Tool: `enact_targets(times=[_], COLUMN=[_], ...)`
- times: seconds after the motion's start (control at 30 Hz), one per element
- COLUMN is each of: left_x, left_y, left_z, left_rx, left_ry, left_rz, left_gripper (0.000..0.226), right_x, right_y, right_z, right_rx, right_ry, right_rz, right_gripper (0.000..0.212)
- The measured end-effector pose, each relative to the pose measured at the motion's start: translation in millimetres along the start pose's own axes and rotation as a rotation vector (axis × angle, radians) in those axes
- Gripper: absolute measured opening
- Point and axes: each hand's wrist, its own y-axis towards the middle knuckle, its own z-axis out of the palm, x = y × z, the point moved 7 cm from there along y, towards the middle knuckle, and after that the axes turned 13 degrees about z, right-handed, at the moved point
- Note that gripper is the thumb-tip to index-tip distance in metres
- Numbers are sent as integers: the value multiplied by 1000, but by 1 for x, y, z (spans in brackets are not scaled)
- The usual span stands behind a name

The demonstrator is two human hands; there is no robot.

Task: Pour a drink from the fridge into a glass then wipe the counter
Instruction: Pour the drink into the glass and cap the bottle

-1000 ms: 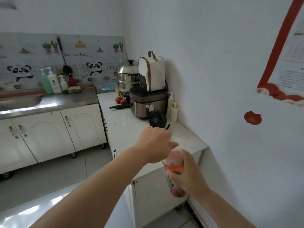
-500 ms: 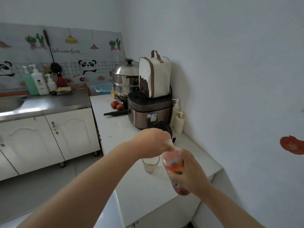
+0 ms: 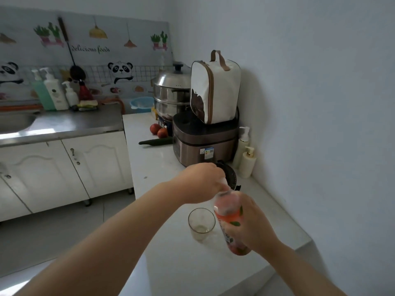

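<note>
The left hand (image 3: pixel 201 182) is curled down over the top of the bottle (image 3: pixel 227 212), gripping it. Its fingers cover the neck, so the cap is hidden and I cannot tell whether it is on, loosened or off. The right hand (image 3: pixel 251 228) wraps around the lower half of the same bottle, with the thumb side across the label. The print there is too blurred and too covered to read. The bottle leans a little, its top towards the left hand, and it shows a pinkish-orange drink through clear plastic. Its base sits below the right hand's heel, and whether it touches the counter (image 3: pixel 171 263) or hangs just above it is unclear.

The glass (image 3: pixel 201 223) stands upright on the counter just to the left of the right hand and beneath the left wrist, apart from the bottle. It looks empty apart from a pale patch at the bottom that I cannot make out.

Directly beyond the left hand is a dark round object (image 3: pixel 230 175), mostly hidden by the knuckles. Further beyond it stands a rice cooker (image 3: pixel 205 144) with a white bag (image 3: pixel 214 90) on its lid. Two pump bottles (image 3: pixel 248 162) stand beyond the right hand, by the wall. Both forearms run out of the lower edge of the view.
</note>
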Motion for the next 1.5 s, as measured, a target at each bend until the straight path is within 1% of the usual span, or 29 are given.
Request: enact_targets(times=[0.03,0.1,0.13,0.2,0.23,0.33,0.4,0.5,0.57,0.63,0.67,0.7,0.77,0.87,1.03,1.1,1.17,1.2,1.27,1.33,1.5], left_x=[4,11,13,11,10,9,12,18,19,16,15,14,15,21,34,34,32,30,29,30,42], left_y=[4,13,18,28,33,49,58,71,76,78,79,80,81,80,76,75,73,72,71,68,56], left_z=[-1,1,3,4,3,1,0,-1,1,6,7,7,8,10,15,15,15,14,15,13,8], left_rx=[-23,-31,-16,2,3,26,55,54,58,46,32,12,0,30,42,36,22,16,9,4,-47], left_ry=[13,-20,-73,-156,-159,-80,-68,-23,-22,-75,-104,-115,-92,-94,-66,-92,-142,-169,-178,-159,-142], left_rz=[-33,-90,-98,-68,-56,-76,-162,-253,-270,-237,-222,-209,-218,-319,-391,-375,-330,-305,-262,-258,-366], left_gripper=[38,41,43,60,62,43,34,38,45,63,66,62,48,35,41,43,54,56,49,42,44], right_x=[-1,-5,-7,-13,-17,-28,-32,-39,-44,-48,-49,-50,-51,-52,-45,-43,-41,-39,-37,-34,-37], right_y=[5,16,22,35,41,58,67,79,86,93,96,98,101,103,101,100,100,99,98,96,93], right_z=[0,-1,-2,-2,-2,-3,-4,-9,-8,-8,-8,-7,-3,2,2,3,5,5,5,6,6], right_rx=[7,29,46,84,103,152,174,196,218,217,218,230,265,303,294,289,291,290,281,269,245], right_ry=[6,18,26,33,40,95,117,145,135,112,103,88,56,43,88,87,68,66,64,52,36], right_rz=[-6,-21,-22,-29,-35,-44,-69,-104,-115,-138,-145,-143,-153,-158,-154,-148,-152,-151,-144,-148,-113], right_gripper=[66,62,61,65,67,67,65,58,62,67,68,70,74,75,68,66,68,69,69,70,75])
